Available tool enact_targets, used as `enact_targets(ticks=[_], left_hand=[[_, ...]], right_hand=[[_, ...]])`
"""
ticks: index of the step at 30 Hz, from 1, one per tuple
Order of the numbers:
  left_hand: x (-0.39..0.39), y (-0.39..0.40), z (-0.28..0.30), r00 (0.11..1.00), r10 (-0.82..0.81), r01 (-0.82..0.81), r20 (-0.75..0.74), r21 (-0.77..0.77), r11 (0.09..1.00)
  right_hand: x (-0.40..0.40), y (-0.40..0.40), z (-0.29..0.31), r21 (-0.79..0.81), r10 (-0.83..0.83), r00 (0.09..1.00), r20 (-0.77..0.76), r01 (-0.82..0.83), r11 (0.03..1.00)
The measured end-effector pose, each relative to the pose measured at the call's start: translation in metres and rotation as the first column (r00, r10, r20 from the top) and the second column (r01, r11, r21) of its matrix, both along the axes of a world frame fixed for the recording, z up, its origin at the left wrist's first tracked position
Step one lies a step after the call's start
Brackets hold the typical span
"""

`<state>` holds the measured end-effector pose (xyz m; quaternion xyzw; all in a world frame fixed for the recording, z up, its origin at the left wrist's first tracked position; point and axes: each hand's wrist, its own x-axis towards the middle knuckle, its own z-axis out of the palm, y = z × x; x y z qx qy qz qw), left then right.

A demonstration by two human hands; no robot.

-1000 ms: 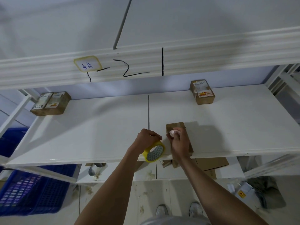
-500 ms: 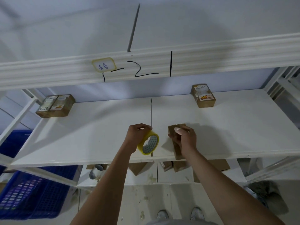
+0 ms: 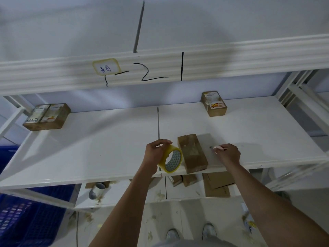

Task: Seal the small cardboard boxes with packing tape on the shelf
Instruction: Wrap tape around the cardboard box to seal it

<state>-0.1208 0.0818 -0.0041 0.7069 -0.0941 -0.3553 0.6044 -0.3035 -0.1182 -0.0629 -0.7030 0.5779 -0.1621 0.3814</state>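
A small brown cardboard box [image 3: 192, 153] lies near the front edge of the white shelf [image 3: 106, 148], its top glossy with tape. Just left of it my left hand [image 3: 155, 152] grips a yellow roll of packing tape [image 3: 171, 160], held upright above the shelf edge. My right hand [image 3: 228, 154] is to the right of the box, apart from it, and holds a small pale pink tool [image 3: 219, 148] with a dark tip pointing left.
Two labelled boxes [image 3: 47, 116] sit side by side at the shelf's back left, another labelled box [image 3: 214, 104] at the back right. Flat cardboard [image 3: 217, 186] and a tape roll [image 3: 96, 190] lie on the lower shelf. A blue crate [image 3: 26, 216] stands at lower left.
My right hand has left the box and moved right with the pink tool. My left hand drew the tape roll away from the box, which now lies uncovered.
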Motion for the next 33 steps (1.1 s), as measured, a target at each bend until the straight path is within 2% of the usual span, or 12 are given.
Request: enact_targets(ticks=[3,6,10,12,14,16,18,20,23,27,30,33], left_hand=[[-0.001,-0.001,-0.004,1.0,-0.007,0.007,0.005,0.028,1.0],[0.0,-0.001,-0.004,1.0,-0.002,0.002,0.001,0.029,1.0],[0.001,0.0,-0.004,1.0,0.016,-0.016,0.017,0.03,0.999],[0.004,0.0,-0.006,0.999,0.023,-0.024,0.028,0.028,0.999],[0.004,0.0,-0.006,0.999,0.026,-0.027,0.026,0.024,0.999],[0.004,0.001,-0.005,0.999,0.034,-0.034,0.027,0.012,0.999],[0.005,0.003,-0.004,0.998,0.034,-0.034,0.044,-0.007,0.999],[0.008,0.008,-0.005,0.997,0.037,-0.036,0.063,-0.009,0.999],[0.012,0.016,-0.007,0.996,0.036,-0.034,0.078,-0.029,0.999],[0.018,0.026,-0.009,0.996,0.004,-0.004,0.094,-0.001,1.0],[0.029,0.039,-0.013,0.981,-0.183,0.181,0.071,0.035,0.983],[0.034,0.052,-0.017,0.936,-0.347,0.347,-0.052,-0.001,0.938]], right_hand=[[0.002,-0.001,-0.008,-0.04,-0.023,0.999,-0.031,0.021,0.999],[0.008,-0.004,-0.014,-0.073,-0.004,0.981,-0.192,-0.01,0.997],[0.029,0.009,0.019,-0.192,0.0,0.962,-0.272,-0.054,0.98],[0.051,0.023,0.047,-0.24,0.141,0.983,-0.119,-0.166,0.956],[0.075,0.044,0.078,-0.162,0.41,0.912,0.0,-0.404,0.9],[0.092,0.064,0.096,-0.022,0.612,0.79,-0.043,-0.613,0.79],[0.102,0.078,0.104,0.069,0.7,0.701,-0.134,-0.699,0.712],[0.104,0.085,0.106,0.075,0.709,0.689,-0.153,-0.707,0.703],[0.109,0.092,0.1,0.046,0.603,0.795,-0.068,-0.601,0.798],[0.117,0.102,0.097,0.062,0.57,0.818,-0.07,-0.567,0.821],[0.122,0.103,0.092,0.037,0.561,0.822,-0.1,-0.56,0.827],[0.122,0.1,0.089,0.012,0.578,0.802,-0.151,-0.583,0.812]])
